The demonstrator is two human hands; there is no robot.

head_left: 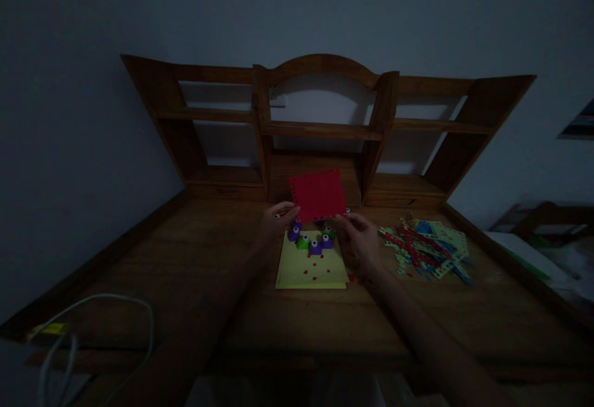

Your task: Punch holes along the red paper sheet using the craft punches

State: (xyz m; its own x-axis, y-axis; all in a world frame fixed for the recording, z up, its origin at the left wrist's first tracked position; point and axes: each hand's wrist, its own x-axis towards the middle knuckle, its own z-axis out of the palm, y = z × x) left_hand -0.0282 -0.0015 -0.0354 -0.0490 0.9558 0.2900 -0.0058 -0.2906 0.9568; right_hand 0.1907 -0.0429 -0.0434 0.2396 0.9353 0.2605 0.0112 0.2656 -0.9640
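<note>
A red sheet of paper (318, 194) with small punched holes along its edges is held up over the desk. My left hand (279, 216) pinches its lower left corner, and my right hand (361, 237) pinches the lower right corner. Below it lies a stack of pale yellow paper (297, 274) dotted with small red cut-out bits. On and behind that stack stand several small hole punches in purple and green, among them a green punch (303, 243) and a purple punch (315, 247). The sheet partly hides the punches behind it.
To the right lies a heap of punched paper strips (429, 249) in red, pale green and blue. A wooden shelf unit (320, 130) stands along the back of the desk (185, 265). A white cable (116, 297) loops at the front left.
</note>
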